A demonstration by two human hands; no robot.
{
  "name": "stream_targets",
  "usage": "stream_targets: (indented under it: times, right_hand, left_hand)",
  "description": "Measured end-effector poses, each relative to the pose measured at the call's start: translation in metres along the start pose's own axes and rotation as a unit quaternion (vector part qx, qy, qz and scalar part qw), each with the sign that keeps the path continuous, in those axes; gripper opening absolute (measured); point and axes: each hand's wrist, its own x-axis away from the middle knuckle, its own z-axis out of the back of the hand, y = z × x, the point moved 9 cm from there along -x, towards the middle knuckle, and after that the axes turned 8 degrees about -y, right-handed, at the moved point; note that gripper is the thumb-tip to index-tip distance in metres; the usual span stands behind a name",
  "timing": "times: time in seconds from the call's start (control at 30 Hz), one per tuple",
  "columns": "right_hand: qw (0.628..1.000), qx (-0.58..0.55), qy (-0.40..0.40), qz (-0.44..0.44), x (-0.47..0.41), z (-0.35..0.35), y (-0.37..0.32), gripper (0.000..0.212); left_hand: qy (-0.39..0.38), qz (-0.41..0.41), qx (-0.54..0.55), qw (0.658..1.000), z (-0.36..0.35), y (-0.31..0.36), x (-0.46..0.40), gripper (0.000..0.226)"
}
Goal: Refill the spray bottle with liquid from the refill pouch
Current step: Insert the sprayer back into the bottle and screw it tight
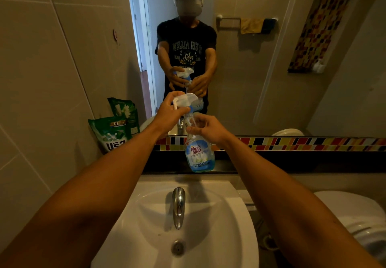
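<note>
A clear spray bottle (199, 154) with a blue label and a little blue liquid at its bottom stands on the dark ledge behind the sink. My right hand (205, 128) grips its neck. My left hand (170, 112) holds the white and blue trigger head (188, 100) at the top of the bottle; whether the head is screwed on or loose I cannot tell. A green refill pouch (110, 134) leans against the tiled wall at the left of the ledge, apart from both hands.
A white sink (229, 215) with a chrome tap (178, 205) lies below my arms. The mirror (271, 69) behind the ledge reflects a person, a towel rail and a doorway. A toilet (355, 221) stands at the lower right.
</note>
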Motion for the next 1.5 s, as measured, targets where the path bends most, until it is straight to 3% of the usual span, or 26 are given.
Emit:
stream_targets:
  times: [0.17, 0.67, 0.9, 1.5]
  right_hand:
    - [1.0, -0.004, 0.006, -0.003, -0.002, -0.001, 0.001, 0.038]
    - [1.0, 0.014, -0.004, -0.001, -0.001, 0.001, -0.003, 0.033]
    - [1.0, 0.011, 0.001, -0.008, 0.0, 0.004, 0.001, 0.033]
    - [1.0, -0.003, -0.009, -0.014, -0.002, 0.004, -0.002, 0.039]
  left_hand:
    - [0.017, -0.007, 0.012, 1.0, 0.004, -0.001, -0.001, 0.051]
    - [-0.017, 0.0, 0.024, 1.0, -0.002, 0.0, -0.002, 0.055]
    - [-0.044, -0.015, -0.046, 0.998, -0.009, 0.007, -0.001, 0.055]
    - [-0.03, -0.016, -0.003, 0.999, -0.006, 0.009, 0.001, 0.055]
